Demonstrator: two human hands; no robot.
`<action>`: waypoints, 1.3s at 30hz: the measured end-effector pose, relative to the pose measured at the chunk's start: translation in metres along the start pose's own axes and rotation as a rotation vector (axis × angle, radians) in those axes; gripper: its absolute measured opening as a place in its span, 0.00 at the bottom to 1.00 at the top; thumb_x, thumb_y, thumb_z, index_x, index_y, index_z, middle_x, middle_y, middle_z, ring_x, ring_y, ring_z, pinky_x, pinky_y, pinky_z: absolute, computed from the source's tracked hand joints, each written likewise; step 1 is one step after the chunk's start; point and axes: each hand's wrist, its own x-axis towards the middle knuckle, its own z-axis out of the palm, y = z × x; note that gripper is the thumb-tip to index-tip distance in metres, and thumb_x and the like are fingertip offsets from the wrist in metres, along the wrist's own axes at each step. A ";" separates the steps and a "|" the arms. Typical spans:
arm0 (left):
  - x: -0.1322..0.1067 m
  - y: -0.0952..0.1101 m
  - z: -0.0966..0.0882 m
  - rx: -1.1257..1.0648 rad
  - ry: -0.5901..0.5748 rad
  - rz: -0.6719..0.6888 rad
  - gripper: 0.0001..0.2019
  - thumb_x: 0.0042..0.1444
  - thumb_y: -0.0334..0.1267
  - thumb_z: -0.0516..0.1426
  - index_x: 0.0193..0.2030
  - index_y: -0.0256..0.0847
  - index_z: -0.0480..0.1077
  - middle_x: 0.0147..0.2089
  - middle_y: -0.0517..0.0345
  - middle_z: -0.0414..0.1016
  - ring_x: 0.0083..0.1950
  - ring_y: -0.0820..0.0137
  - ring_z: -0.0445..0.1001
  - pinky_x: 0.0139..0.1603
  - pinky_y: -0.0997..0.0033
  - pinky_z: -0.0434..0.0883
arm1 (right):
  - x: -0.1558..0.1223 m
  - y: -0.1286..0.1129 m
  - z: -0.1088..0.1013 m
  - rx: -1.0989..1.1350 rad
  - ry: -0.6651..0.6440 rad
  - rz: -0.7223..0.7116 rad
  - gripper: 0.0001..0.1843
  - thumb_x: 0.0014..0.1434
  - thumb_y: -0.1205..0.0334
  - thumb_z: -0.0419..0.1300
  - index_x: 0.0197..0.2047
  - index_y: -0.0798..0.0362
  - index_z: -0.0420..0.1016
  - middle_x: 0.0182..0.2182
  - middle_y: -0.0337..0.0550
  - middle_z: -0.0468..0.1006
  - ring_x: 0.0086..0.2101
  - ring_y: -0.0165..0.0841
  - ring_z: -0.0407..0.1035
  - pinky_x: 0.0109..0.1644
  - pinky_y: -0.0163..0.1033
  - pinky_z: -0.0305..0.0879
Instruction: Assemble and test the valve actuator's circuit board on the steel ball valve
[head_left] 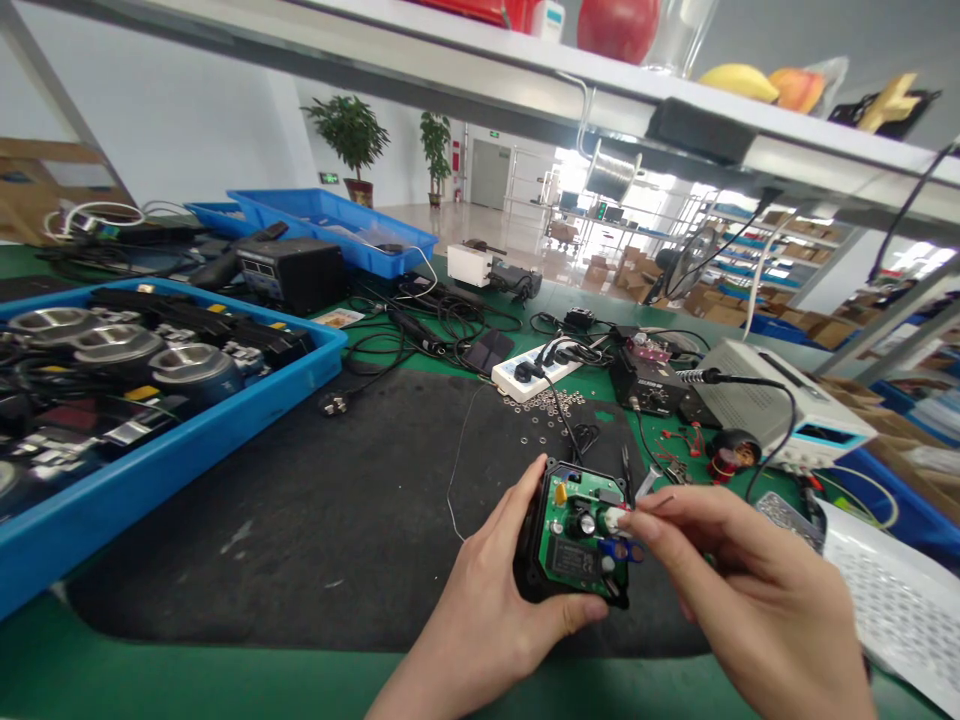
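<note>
Left hand (487, 600) cups the open black housing (534, 570) – board (581, 530) seated, cover not yet on – right hand (742, 590) fingertips pinching a white part (613, 519) on the board.

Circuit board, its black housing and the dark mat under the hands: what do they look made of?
Circuit board: green laminate, semi-gloss, likely fibreglass, studded with components. Black housing, held in the left hand: matte moulded plastic, apparently. Dark mat: dull, scuffed, probably rubber.
</note>
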 end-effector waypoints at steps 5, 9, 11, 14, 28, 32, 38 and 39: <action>-0.008 -0.003 0.000 0.039 -0.003 0.008 0.56 0.49 0.51 0.74 0.77 0.66 0.43 0.76 0.64 0.57 0.76 0.54 0.59 0.77 0.48 0.59 | 0.022 0.004 0.000 0.245 -0.177 0.224 0.12 0.64 0.50 0.70 0.43 0.48 0.78 0.30 0.38 0.82 0.20 0.24 0.65 0.18 0.26 0.58; -0.011 -0.005 0.000 0.058 -0.007 -0.017 0.59 0.46 0.47 0.76 0.77 0.66 0.43 0.76 0.63 0.57 0.76 0.52 0.59 0.77 0.45 0.60 | 0.036 0.010 0.003 0.403 -0.333 0.381 0.18 0.65 0.47 0.68 0.47 0.51 0.73 0.29 0.41 0.82 0.17 0.21 0.57 0.17 0.26 0.50; -0.010 -0.005 0.000 0.059 -0.010 -0.020 0.59 0.46 0.48 0.76 0.77 0.66 0.44 0.76 0.62 0.58 0.76 0.51 0.59 0.76 0.44 0.60 | 0.041 0.013 0.006 0.444 -0.381 0.436 0.19 0.66 0.47 0.68 0.47 0.52 0.72 0.28 0.42 0.82 0.16 0.20 0.53 0.18 0.27 0.46; -0.009 -0.006 0.000 0.056 -0.007 -0.017 0.59 0.46 0.49 0.76 0.76 0.67 0.44 0.76 0.63 0.58 0.75 0.52 0.60 0.76 0.44 0.60 | 0.045 0.016 0.009 0.441 -0.402 0.459 0.18 0.66 0.47 0.68 0.48 0.52 0.72 0.28 0.40 0.81 0.19 0.22 0.55 0.20 0.28 0.45; -0.009 -0.002 -0.001 0.050 -0.011 -0.017 0.59 0.46 0.47 0.76 0.76 0.67 0.44 0.76 0.64 0.57 0.76 0.54 0.59 0.77 0.45 0.60 | 0.057 0.024 0.009 0.483 -0.400 0.470 0.17 0.65 0.51 0.68 0.31 0.53 0.74 0.24 0.31 0.58 0.26 0.28 0.44 0.28 0.39 0.41; -0.009 -0.003 -0.001 0.053 -0.022 -0.021 0.58 0.47 0.47 0.75 0.76 0.68 0.43 0.77 0.64 0.56 0.76 0.54 0.58 0.77 0.44 0.58 | 0.066 0.029 0.012 0.432 -0.452 0.490 0.17 0.64 0.53 0.68 0.28 0.54 0.73 0.23 0.31 0.58 0.26 0.28 0.44 0.29 0.40 0.40; -0.008 -0.001 -0.001 0.061 -0.018 -0.014 0.57 0.48 0.48 0.75 0.77 0.66 0.43 0.77 0.63 0.56 0.76 0.53 0.58 0.77 0.45 0.59 | 0.073 0.029 0.013 0.395 -0.515 0.513 0.18 0.62 0.53 0.68 0.26 0.53 0.69 0.21 0.30 0.55 0.24 0.27 0.41 0.27 0.40 0.35; -0.008 -0.001 -0.002 0.060 -0.019 -0.006 0.57 0.48 0.49 0.75 0.77 0.66 0.43 0.77 0.62 0.56 0.76 0.53 0.58 0.77 0.45 0.59 | 0.073 0.028 0.013 0.385 -0.512 0.508 0.19 0.62 0.53 0.68 0.26 0.53 0.69 0.21 0.30 0.55 0.23 0.27 0.41 0.26 0.40 0.36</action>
